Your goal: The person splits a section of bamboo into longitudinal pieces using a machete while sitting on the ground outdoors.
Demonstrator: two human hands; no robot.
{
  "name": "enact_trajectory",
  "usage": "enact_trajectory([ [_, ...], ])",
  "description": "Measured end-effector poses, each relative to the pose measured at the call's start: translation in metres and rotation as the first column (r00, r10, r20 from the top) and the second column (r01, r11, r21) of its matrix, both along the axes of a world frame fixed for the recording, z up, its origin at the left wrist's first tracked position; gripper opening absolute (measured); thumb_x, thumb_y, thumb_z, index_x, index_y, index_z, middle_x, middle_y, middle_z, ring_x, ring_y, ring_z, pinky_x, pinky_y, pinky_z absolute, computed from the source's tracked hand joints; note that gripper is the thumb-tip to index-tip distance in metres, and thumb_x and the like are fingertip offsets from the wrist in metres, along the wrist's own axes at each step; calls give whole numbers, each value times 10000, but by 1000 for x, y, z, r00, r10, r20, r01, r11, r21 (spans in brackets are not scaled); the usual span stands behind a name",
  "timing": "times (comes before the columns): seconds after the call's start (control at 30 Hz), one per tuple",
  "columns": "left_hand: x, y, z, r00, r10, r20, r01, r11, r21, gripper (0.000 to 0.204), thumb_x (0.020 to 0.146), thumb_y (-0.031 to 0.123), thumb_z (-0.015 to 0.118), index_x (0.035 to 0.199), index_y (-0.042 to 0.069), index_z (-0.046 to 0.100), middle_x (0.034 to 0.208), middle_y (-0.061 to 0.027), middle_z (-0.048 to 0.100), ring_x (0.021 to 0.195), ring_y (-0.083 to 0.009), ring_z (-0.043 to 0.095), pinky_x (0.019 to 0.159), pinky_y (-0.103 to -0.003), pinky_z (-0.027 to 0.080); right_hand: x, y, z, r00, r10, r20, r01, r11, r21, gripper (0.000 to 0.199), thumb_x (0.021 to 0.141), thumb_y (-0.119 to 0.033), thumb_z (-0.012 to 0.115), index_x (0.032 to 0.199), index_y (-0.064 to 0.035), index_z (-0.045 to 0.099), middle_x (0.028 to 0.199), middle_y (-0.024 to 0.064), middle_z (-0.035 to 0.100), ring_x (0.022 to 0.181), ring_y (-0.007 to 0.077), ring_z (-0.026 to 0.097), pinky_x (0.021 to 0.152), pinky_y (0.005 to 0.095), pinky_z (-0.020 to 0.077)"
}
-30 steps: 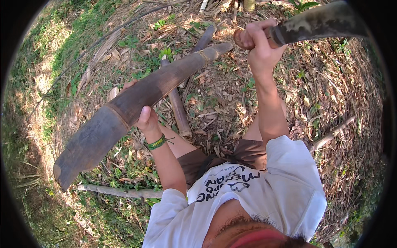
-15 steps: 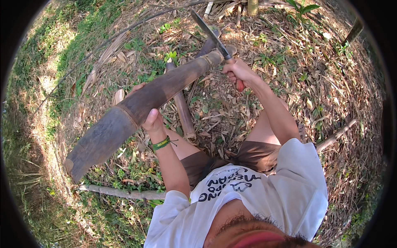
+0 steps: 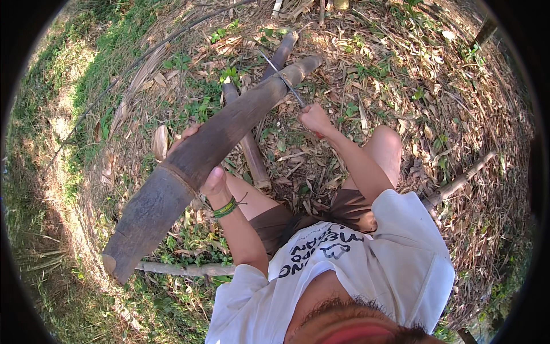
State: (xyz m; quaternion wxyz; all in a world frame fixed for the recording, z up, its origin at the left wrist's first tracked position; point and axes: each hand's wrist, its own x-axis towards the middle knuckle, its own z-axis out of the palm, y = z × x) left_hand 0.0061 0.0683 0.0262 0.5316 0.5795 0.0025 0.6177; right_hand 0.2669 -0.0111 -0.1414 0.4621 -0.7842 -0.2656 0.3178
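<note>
Large dark bamboo shoot [image 3: 195, 166], slanted over leaf-littered ground [image 3: 401, 103], underside cupped in left hand [image 3: 209, 180] with fingers wrapped around it; right hand [image 3: 314, 118] fist-closed on machete [image 3: 281, 80], blade against the shoot's narrow tip.

Left hand [image 3: 201, 172] around a big bamboo shoot [image 3: 200, 155], right hand [image 3: 315, 118] with blade [image 3: 282, 74] across its tip.

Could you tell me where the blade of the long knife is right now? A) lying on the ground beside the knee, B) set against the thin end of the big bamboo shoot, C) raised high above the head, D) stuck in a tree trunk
B: the right hand holds the long knife with its blade across the tapered end of the big bamboo shoot, which the left hand props up.
</note>
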Motion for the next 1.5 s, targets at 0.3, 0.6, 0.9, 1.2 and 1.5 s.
enact_trajectory([
  [0.3, 5, 3, 16, 998, 42, -54, -39, 998, 57, 887, 615, 197, 874, 1376, 96, 431, 1311, -184, 546, 1252, -338, 519, 1122, -499, 384, 50, -16, 44, 573, 325, -753, -285, 940, 189, 258, 812, -15, 643, 826, -128, 412, 618, -41, 410, 482, 88, 382, 445, 263, 308],
  [0.6, 35, -23, 43, 919, 394, -22, -395, 915, -82, 576, 766, 106, 739, 1280, -6, 503, 1197, -181, 616, 1133, -298, 601, 1052, -460, 464, 30, -12, 60, 951, 86, 297, -83, 996, -22, 392, 780, -391, 788, 704, -58, 595, 635, 81, 615, 635, 246, 601, 641, 415, 469],
  [0.9, 24, -30, 56, 717, 689, -105, -681, 660, -317, 663, 805, 302, 780, 1297, -45, 502, 1254, -173, 584, 1137, -262, 591, 1036, -444, 456, 16, -26, 52, 816, 250, -521, -82, 942, 324, 315, 943, -330, 637, 819, -74, 502, 670, -1, 465, 552, 110, 438, 494, 281, 375],
  [1.2, 12, 26, 41, 958, 279, 66, -269, 954, -131, 762, 749, 381, 740, 1344, -20, 485, 1261, -180, 594, 1190, -309, 578, 1055, -480, 454, -5, -28, 49, 932, 141, -335, 29, 890, 455, 209, 938, -193, 701, 857, -56, 565, 627, -25, 507, 522, 66, 448, 466, 271, 360],
  [1.5, 41, 14, 52, 920, 367, 136, -342, 923, -174, 623, 753, 342, 708, 1233, -24, 555, 1174, -169, 622, 1127, -291, 604, 994, -455, 490, 7, -6, 89, 990, -144, 4, 122, 851, 511, 312, 842, -167, 709, 638, -38, 511, 542, -26, 479, 515, 68, 421, 494, 311, 355],
])
